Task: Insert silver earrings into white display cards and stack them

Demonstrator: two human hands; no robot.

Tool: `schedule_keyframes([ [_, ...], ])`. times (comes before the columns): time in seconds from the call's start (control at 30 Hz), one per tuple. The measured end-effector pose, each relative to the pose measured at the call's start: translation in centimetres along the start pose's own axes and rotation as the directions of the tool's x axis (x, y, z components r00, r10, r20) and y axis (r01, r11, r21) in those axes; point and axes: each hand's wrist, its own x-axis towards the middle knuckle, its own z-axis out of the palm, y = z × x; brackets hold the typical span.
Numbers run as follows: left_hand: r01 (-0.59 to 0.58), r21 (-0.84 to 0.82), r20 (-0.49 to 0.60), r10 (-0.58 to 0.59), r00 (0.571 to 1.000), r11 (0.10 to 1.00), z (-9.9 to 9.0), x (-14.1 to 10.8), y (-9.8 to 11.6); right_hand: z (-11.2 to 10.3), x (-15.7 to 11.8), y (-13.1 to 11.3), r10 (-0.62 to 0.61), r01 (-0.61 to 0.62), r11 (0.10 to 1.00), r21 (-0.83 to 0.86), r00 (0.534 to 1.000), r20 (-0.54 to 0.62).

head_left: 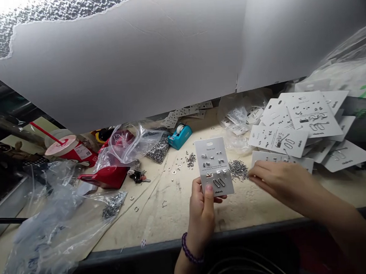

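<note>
My left hand [202, 207], a purple beaded bracelet at its wrist, grips a white earring card [212, 147] by its lower edge, thumb on the front. Several small stud earrings and a pair of long oval loop earrings are fixed on the card, which is tilted up toward me above the table. To its right, my right hand [277, 181] is closed with fingers pressed together; whether something tiny is between the fingertips is hidden. A pile of small metal pieces [238, 169] lies between the card and my right fingertips.
Stacked earring cards [312, 114] spread over the right side. A teal tape dispenser [180, 136], a red scoop [107, 177], a red cup with a straw [70, 149] and plastic bags [67, 225] stand or lie leftward. A large white sheet [154, 60] hangs low over the back.
</note>
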Motion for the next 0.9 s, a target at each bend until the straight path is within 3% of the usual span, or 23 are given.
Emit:
schedule_keyframes([
  [0.07,-0.015,-0.008,0.012,0.015,1.000,1.000,0.4,-0.1,0.2,-0.5,-0.2,-1.4,-0.118,0.124,0.960,0.252,0.992,-0.041],
  [0.17,-0.074,0.044,0.056,0.071,0.996,0.996,0.9,-0.3,0.3,-0.2,-0.2,-3.8,-0.037,0.112,0.891,0.440,0.984,-0.175],
  [0.27,-0.153,0.172,0.105,0.136,0.985,0.973,1.0,-0.5,0.4,0.9,0.3,-5.3,0.083,0.043,0.910,0.413,0.956,-0.283],
  [0.37,-0.196,0.300,0.127,0.164,0.978,0.934,0.8,-0.6,0.6,1.9,0.9,-5.7,0.078,0.027,0.953,0.303,0.941,-0.330],
  [0.5,-0.205,0.391,0.105,0.178,0.978,0.897,0.6,-0.9,0.8,2.4,1.3,-5.6,0.042,0.035,0.973,0.229,0.946,-0.322],
  [0.73,-0.164,0.435,0.103,0.132,0.986,0.885,0.4,-1.1,0.5,2.7,1.4,-5.8,0.023,0.058,0.955,0.290,0.964,-0.266],
  [0.83,-0.153,0.436,0.094,0.124,0.988,0.887,0.1,-1.1,0.4,2.3,1.2,-5.6,0.086,-0.007,0.942,0.334,0.972,-0.221],
  [0.9,-0.151,0.431,0.082,0.128,0.988,0.890,-0.1,-1.1,0.3,1.8,1.1,-5.5,0.127,-0.074,0.932,0.355,0.983,-0.129],
])
